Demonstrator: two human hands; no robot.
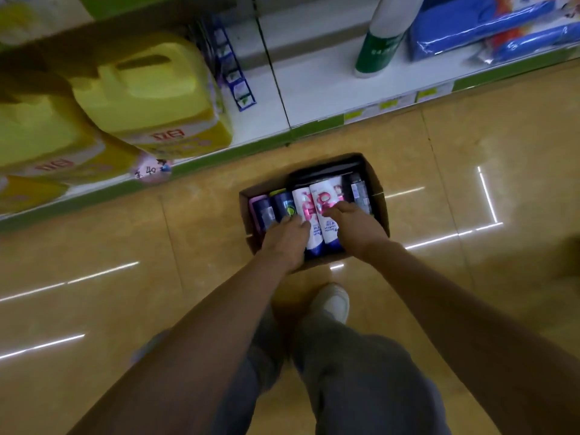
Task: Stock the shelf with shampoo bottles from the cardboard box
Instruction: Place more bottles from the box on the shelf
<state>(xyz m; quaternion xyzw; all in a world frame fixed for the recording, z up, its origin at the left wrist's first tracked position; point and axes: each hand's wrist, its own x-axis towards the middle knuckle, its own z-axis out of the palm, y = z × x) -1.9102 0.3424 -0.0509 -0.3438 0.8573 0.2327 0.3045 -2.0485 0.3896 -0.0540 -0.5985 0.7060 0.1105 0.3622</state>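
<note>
On the tan tiled floor (470,152), just in front of the bottom shelf (314,89), sat an open cardboard box (378,196) packed with shampoo bottles lying on their sides in a row. Two white bottles (317,211) with pink lettering and dark blue caps lay side by side in the middle; dark blue bottles (282,205) lay to their left, with a pink one at the box's left wall, and a dark grey bottle (359,191) lay to their right. Both arms reached down into the box. The left hand (287,238) rested on the dark blue bottles beside the white pair, fingers bent over them, though whether it truly gripped one could not be told. The right hand (353,222) lay across the right white bottle, its fingers curled over the bottle's body. On the shelf stood big yellow jugs (150,89) at the left, a green-and-white bottle (381,36) further right, and blue packets (483,23) beyond it. A white shoe (334,301) stood behind the box.
</note>
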